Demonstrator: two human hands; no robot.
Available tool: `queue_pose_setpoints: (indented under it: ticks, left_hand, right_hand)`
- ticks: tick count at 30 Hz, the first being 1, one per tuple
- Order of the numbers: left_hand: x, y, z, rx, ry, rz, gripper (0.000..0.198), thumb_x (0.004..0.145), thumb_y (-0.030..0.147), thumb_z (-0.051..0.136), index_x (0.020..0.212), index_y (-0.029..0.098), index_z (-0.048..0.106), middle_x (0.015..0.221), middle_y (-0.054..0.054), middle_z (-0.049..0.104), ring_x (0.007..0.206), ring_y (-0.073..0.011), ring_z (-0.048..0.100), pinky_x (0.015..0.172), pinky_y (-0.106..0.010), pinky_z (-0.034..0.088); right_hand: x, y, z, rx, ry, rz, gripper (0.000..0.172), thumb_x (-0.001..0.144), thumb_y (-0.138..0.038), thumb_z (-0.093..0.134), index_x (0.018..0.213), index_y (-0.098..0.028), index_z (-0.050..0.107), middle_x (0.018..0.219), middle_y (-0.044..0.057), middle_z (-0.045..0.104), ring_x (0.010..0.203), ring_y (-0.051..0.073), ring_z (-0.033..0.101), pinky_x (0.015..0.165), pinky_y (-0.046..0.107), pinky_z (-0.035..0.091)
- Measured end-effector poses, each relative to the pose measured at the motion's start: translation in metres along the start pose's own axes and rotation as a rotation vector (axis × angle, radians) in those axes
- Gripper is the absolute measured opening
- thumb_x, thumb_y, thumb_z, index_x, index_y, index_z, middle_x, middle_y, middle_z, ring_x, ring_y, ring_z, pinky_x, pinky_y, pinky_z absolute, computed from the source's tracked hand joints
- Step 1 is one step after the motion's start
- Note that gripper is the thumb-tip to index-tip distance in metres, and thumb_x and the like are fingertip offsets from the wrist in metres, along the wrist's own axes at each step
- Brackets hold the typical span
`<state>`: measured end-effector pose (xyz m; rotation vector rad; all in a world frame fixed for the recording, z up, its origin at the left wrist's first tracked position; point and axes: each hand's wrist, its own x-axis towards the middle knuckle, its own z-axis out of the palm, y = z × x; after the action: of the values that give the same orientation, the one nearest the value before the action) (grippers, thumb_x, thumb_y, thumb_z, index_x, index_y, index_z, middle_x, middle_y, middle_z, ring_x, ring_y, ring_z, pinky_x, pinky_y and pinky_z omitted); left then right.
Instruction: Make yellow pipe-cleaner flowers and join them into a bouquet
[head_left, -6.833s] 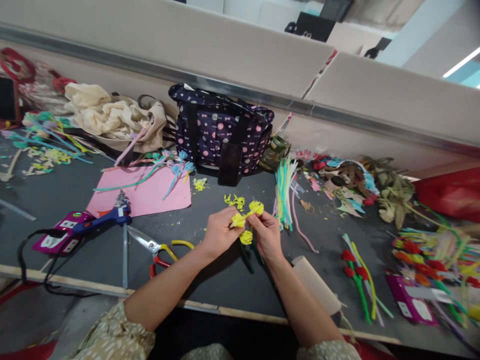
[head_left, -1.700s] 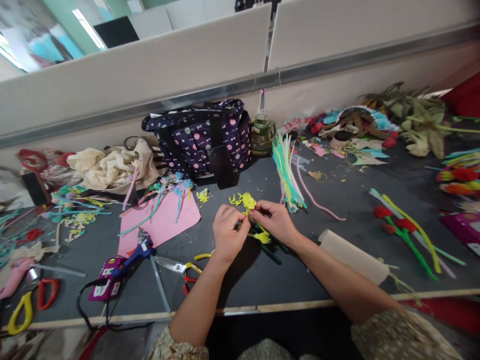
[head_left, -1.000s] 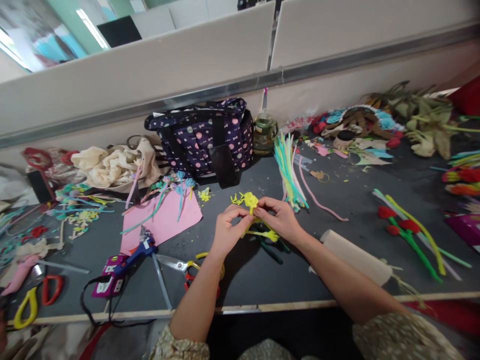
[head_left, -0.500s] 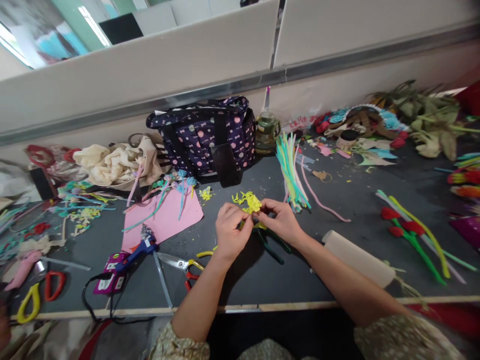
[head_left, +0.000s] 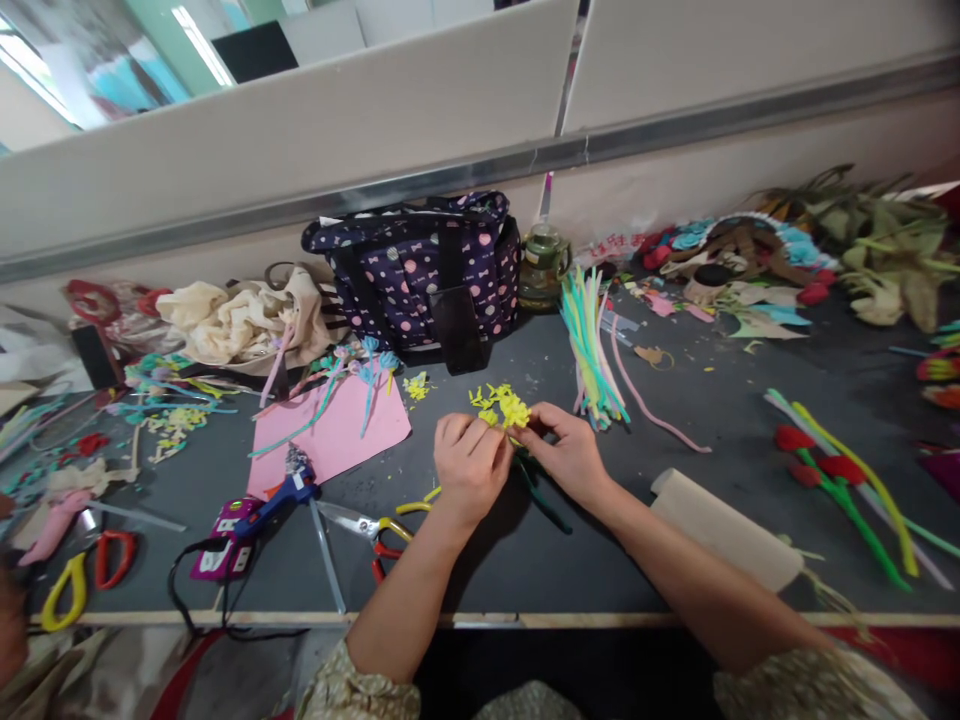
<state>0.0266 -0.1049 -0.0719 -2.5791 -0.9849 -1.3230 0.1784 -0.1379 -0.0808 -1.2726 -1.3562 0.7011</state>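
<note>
My left hand (head_left: 472,462) is closed, thumb and fingers pinched at the lower edge of a yellow fuzzy flower cluster (head_left: 514,408). From the other side, my right hand (head_left: 568,452) pinches the same cluster, its fingertips close to the left thumb. The exact grip point is hidden behind the fingers. Small loose yellow pieces (head_left: 486,396) lie on the table just behind the cluster. Below the hands, a dark green handle-like length (head_left: 546,500) rests on the table, partly covered by the right hand.
Scissors (head_left: 367,525) and a blue glue gun (head_left: 281,495) lie to the left, near pink paper (head_left: 337,425). A bundle of pastel pipe cleaners (head_left: 592,350) lies right of centre. A phone (head_left: 457,330) leans on a dark patterned bag (head_left: 412,260). Red pipe-cleaner flowers (head_left: 817,460) lie far right.
The view has shifted slightly. My left hand has turned so its back and knuckles cover more of the grip; both hands stay at the yellow cluster.
</note>
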Motion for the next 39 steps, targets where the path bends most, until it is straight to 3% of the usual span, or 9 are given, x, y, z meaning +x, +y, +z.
queue_pose_setpoints:
  ticks: [10, 13, 17, 19, 25, 28, 31, 33, 39]
  left_hand:
    - [-0.002, 0.005, 0.004, -0.170, -0.094, -0.100, 0.010, 0.087, 0.020, 0.058, 0.080, 0.019, 0.065, 0.071, -0.005, 0.064, 0.074, -0.0182, 0.053, 0.073, -0.035, 0.041]
    - [0.004, 0.006, 0.002, -0.425, -0.119, -0.287, 0.010, 0.087, 0.024, 0.059, 0.082, 0.019, 0.067, 0.076, -0.005, 0.066, 0.078, -0.0173, 0.056, 0.075, -0.033, 0.044]
    - [0.007, -0.002, 0.005, -0.834, -0.118, -0.736, 0.020, 0.086, 0.036, 0.060, 0.090, 0.019, 0.068, 0.088, -0.005, 0.068, 0.082, -0.0164, 0.061, 0.078, -0.030, 0.047]
    - [0.006, -0.008, 0.008, -0.978, -0.136, -0.928, 0.027, 0.084, 0.044, 0.061, 0.089, 0.019, 0.067, 0.085, -0.004, 0.068, 0.073, -0.0141, 0.060, 0.070, -0.027, 0.047]
    - [0.004, -0.011, 0.011, -1.100, -0.404, -1.045, 0.050, 0.080, 0.062, 0.057, 0.074, 0.015, 0.069, 0.062, -0.002, 0.063, 0.059, -0.0139, 0.057, 0.059, -0.026, 0.042]
    - [0.006, -0.006, 0.007, -1.329, -0.512, -1.131, 0.049, 0.078, 0.061, 0.062, 0.072, 0.013, 0.070, 0.065, -0.005, 0.067, 0.060, -0.0145, 0.059, 0.061, -0.027, 0.045]
    - [0.007, -0.004, 0.006, -1.510, -0.428, -1.228, 0.033, 0.064, 0.040, 0.083, 0.081, 0.014, 0.072, 0.074, -0.004, 0.070, 0.062, -0.0119, 0.061, 0.063, -0.024, 0.046]
    - [0.007, -0.004, 0.008, -1.558, -0.360, -1.301, 0.034, 0.056, 0.027, 0.089, 0.082, 0.014, 0.072, 0.075, -0.003, 0.070, 0.060, -0.0103, 0.061, 0.062, -0.023, 0.047]
    - [0.006, 0.000, 0.014, -1.661, -0.288, -1.382, 0.035, 0.053, 0.024, 0.089, 0.083, 0.013, 0.073, 0.074, -0.004, 0.071, 0.064, -0.0114, 0.064, 0.068, -0.025, 0.050]
  right_hand:
    - [0.003, -0.005, -0.002, 0.014, 0.065, 0.042, 0.019, 0.083, -0.032, 0.063, 0.071, -0.019, 0.058, 0.067, -0.001, 0.056, 0.059, 0.013, 0.049, 0.056, 0.025, 0.041]
    - [0.007, -0.004, -0.005, 0.070, 0.046, 0.060, 0.024, 0.083, -0.036, 0.063, 0.068, -0.019, 0.055, 0.066, -0.001, 0.055, 0.059, 0.013, 0.049, 0.056, 0.025, 0.041]
    - [0.014, -0.007, -0.015, 0.166, -0.018, 0.088, 0.029, 0.084, -0.042, 0.063, 0.068, -0.019, 0.055, 0.062, -0.002, 0.051, 0.057, 0.012, 0.046, 0.054, 0.025, 0.039]
    - [0.016, -0.006, -0.019, 0.208, -0.034, 0.097, 0.031, 0.083, -0.045, 0.064, 0.069, -0.019, 0.055, 0.062, -0.002, 0.051, 0.056, 0.011, 0.045, 0.052, 0.024, 0.038]
    - [0.017, 0.001, -0.023, 0.246, -0.002, 0.101, 0.030, 0.083, -0.048, 0.064, 0.075, -0.019, 0.057, 0.066, -0.001, 0.053, 0.058, 0.012, 0.048, 0.053, 0.024, 0.039]
    - [0.016, 0.002, -0.023, 0.217, 0.000, 0.068, 0.028, 0.084, -0.047, 0.063, 0.076, -0.020, 0.058, 0.067, -0.001, 0.054, 0.059, 0.013, 0.050, 0.055, 0.025, 0.041]
    - [0.016, 0.003, -0.024, 0.158, -0.001, 0.044, 0.025, 0.085, -0.044, 0.062, 0.077, -0.020, 0.058, 0.068, 0.000, 0.055, 0.061, 0.014, 0.051, 0.057, 0.025, 0.042]
    - [0.015, 0.004, -0.025, 0.123, -0.004, 0.037, 0.024, 0.086, -0.042, 0.061, 0.078, -0.020, 0.059, 0.068, -0.001, 0.055, 0.061, 0.014, 0.051, 0.057, 0.025, 0.042]
    - [0.011, 0.008, -0.017, 0.120, -0.054, 0.029, 0.019, 0.088, -0.038, 0.059, 0.082, -0.019, 0.061, 0.073, 0.000, 0.058, 0.066, 0.015, 0.053, 0.060, 0.026, 0.043]
